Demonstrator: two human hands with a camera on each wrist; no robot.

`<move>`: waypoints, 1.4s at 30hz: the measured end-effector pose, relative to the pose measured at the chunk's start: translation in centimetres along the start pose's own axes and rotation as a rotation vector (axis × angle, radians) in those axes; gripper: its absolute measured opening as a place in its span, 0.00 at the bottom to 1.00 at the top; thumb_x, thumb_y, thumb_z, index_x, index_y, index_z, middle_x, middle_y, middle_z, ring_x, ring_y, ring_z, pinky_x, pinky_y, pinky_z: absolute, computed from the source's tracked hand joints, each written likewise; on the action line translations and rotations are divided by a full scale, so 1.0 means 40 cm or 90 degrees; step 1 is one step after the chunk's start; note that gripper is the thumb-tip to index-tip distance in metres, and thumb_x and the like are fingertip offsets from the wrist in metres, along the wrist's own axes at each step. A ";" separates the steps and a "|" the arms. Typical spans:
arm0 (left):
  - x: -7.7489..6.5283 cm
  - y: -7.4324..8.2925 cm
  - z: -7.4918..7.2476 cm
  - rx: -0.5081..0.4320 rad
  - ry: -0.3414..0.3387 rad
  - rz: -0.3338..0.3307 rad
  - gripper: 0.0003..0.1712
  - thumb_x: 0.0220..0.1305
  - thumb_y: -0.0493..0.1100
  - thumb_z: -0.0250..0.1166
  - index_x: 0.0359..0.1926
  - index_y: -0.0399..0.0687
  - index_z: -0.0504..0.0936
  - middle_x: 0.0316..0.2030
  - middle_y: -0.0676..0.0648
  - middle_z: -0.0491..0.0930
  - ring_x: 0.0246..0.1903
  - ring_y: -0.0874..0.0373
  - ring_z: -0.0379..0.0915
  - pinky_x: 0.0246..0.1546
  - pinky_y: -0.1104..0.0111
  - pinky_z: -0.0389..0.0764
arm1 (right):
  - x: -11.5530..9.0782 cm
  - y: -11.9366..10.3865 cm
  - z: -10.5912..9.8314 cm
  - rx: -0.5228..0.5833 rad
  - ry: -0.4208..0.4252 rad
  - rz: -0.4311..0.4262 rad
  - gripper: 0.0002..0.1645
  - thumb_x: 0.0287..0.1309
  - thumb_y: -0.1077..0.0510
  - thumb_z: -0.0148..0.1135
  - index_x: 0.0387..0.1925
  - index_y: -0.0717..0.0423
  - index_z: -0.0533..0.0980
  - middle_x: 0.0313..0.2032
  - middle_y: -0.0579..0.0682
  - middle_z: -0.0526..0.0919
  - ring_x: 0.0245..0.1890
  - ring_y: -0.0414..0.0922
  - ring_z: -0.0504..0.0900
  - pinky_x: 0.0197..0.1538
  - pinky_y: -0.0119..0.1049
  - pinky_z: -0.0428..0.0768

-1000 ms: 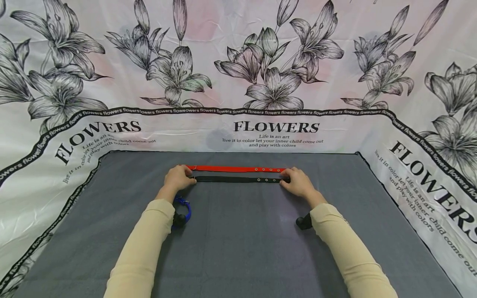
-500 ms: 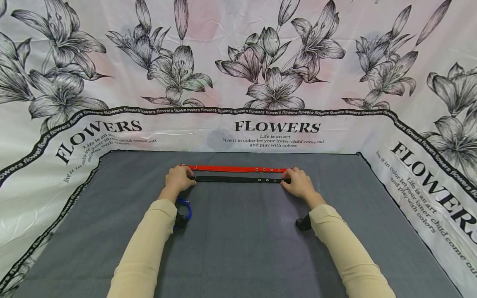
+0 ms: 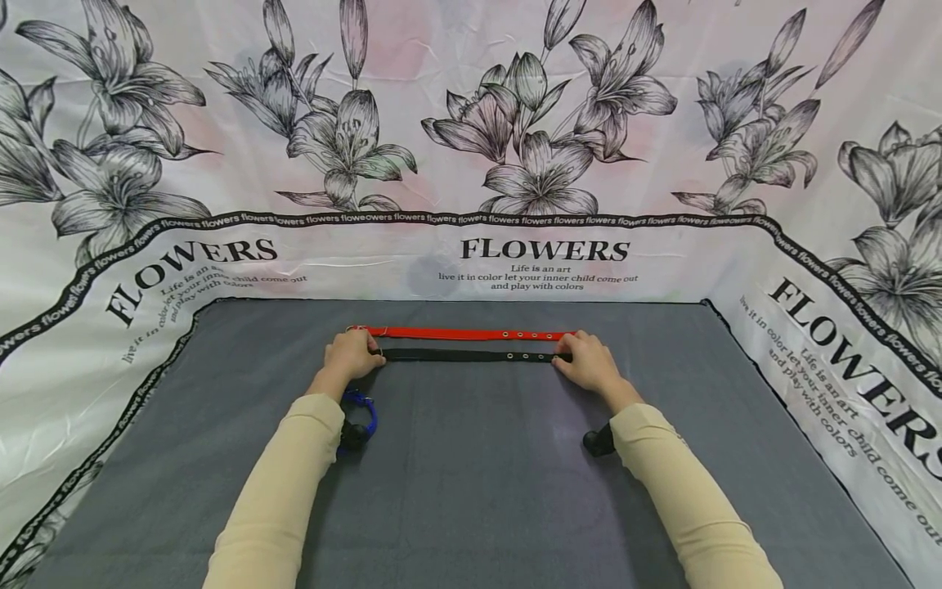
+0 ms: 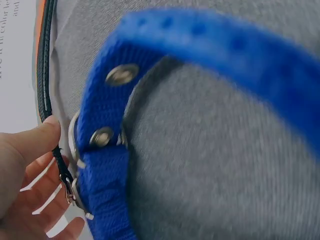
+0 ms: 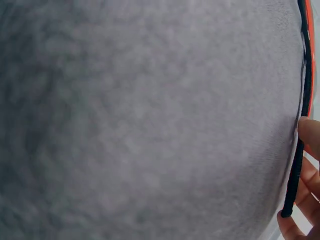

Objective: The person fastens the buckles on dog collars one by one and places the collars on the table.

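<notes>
A black collar (image 3: 441, 355) with metal eyelets stretches straight from side to side near the far part of the grey cloth. My left hand (image 3: 352, 355) pinches its left end between thumb and fingers, close to the metal buckle (image 4: 67, 189). At the eyelet end, my right hand (image 3: 589, 361) grips it, thumb on the near side and fingers behind. Just beyond and parallel lies a red collar (image 3: 441, 333), its ends partly covered by my fingertips. A blue collar (image 4: 105, 185), looped, looms large in the left wrist view; in the head view it is beside my left wrist.
Grey cloth (image 3: 471, 474) covers the work surface. Behind it and along both sides rises a white sheet (image 3: 383, 262) printed with flowers and lettering. A dark wrist camera (image 3: 599, 442) juts inward below my right hand.
Both hands stay at the black collar's ends. Slightly more of the red collar's ends shows past my fingers; the view shifts a little.
</notes>
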State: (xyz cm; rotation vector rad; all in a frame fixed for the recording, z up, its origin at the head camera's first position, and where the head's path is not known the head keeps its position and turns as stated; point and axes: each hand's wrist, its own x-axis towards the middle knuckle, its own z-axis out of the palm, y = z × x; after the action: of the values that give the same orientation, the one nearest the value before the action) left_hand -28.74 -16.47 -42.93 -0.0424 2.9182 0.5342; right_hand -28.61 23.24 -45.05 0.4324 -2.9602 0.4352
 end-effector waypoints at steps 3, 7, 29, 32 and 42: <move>-0.006 -0.004 -0.011 -0.004 -0.001 0.020 0.17 0.57 0.50 0.64 0.42 0.44 0.76 0.44 0.42 0.77 0.48 0.43 0.71 0.48 0.50 0.66 | 0.002 -0.004 -0.007 -0.001 0.008 -0.007 0.10 0.53 0.54 0.64 0.35 0.56 0.76 0.34 0.55 0.75 0.37 0.55 0.74 0.39 0.53 0.72; -0.019 -0.007 -0.028 -0.017 -0.001 0.043 0.16 0.58 0.49 0.64 0.41 0.43 0.75 0.43 0.42 0.77 0.45 0.45 0.72 0.47 0.50 0.67 | 0.004 -0.005 -0.016 -0.002 0.006 -0.014 0.10 0.53 0.54 0.64 0.35 0.55 0.76 0.34 0.55 0.77 0.37 0.56 0.74 0.39 0.53 0.72; -0.071 -0.067 -0.040 -0.142 0.091 0.141 0.15 0.64 0.46 0.58 0.46 0.42 0.77 0.40 0.42 0.80 0.43 0.47 0.75 0.44 0.54 0.73 | -0.008 -0.011 -0.039 0.082 0.021 -0.058 0.06 0.59 0.55 0.59 0.36 0.52 0.77 0.35 0.50 0.81 0.36 0.47 0.79 0.43 0.46 0.75; -0.082 -0.069 -0.041 -0.141 0.108 0.154 0.14 0.65 0.46 0.58 0.46 0.42 0.78 0.40 0.43 0.80 0.43 0.47 0.75 0.44 0.53 0.73 | -0.011 -0.012 -0.042 0.083 0.025 -0.052 0.06 0.60 0.55 0.57 0.36 0.52 0.77 0.33 0.49 0.81 0.31 0.44 0.77 0.38 0.43 0.74; -0.107 -0.083 -0.049 -0.177 0.185 0.153 0.09 0.63 0.42 0.59 0.42 0.45 0.80 0.39 0.42 0.81 0.34 0.49 0.75 0.34 0.59 0.72 | -0.013 -0.010 -0.052 0.085 0.067 -0.039 0.04 0.57 0.57 0.58 0.35 0.50 0.77 0.26 0.46 0.80 0.22 0.42 0.71 0.30 0.38 0.69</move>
State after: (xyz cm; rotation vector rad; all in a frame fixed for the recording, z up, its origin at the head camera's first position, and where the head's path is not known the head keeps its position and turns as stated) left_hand -24.65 -20.29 -41.53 0.2146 3.1217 1.0511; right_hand -27.82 23.61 -43.06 0.4962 -2.8183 0.6303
